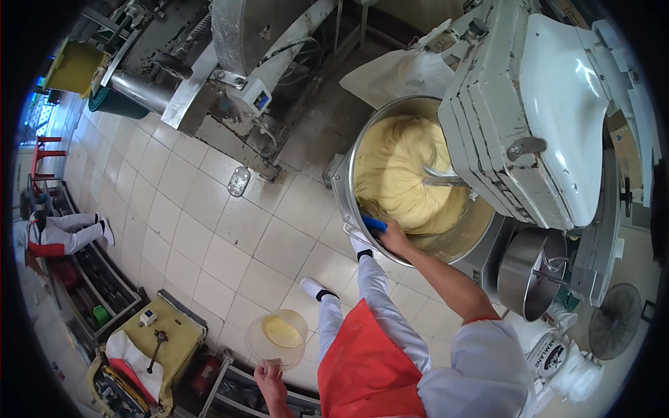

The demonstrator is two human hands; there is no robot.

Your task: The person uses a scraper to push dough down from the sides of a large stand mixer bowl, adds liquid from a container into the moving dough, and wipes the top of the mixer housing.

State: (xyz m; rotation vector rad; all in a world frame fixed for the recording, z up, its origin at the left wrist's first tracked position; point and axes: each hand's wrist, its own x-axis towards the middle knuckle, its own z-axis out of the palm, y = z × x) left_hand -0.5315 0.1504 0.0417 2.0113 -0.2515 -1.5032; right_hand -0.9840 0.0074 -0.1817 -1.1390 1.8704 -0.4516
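My left hand (pixel 270 373) is closed on the rim of a translucent round plastic container (pixel 256 341), held out over the floor at the lower middle. Some yellow liquid or batter (pixel 282 332) lies in it. My right hand (pixel 395 238) is wrapped round a blue handle (pixel 374 223) at the near left edge of a large steel mixer bowl (pixel 343 188). What the handle belongs to is hidden. Soft yellow dough (pixel 401 174) fills much of the bowl in swirled folds, and a metal mixing arm (pixel 444 179) reaches down into it.
The white mixer head (pixel 516 125) overhangs the bowl's right side. A smaller steel bowl (pixel 519 279) and white sacks (pixel 557 355) stand at the right. Worn machinery (pixel 230 104) stands at the upper left, a yellow-topped cart (pixel 171 341) at the lower left. Another person (pixel 63 233) is at the far left.
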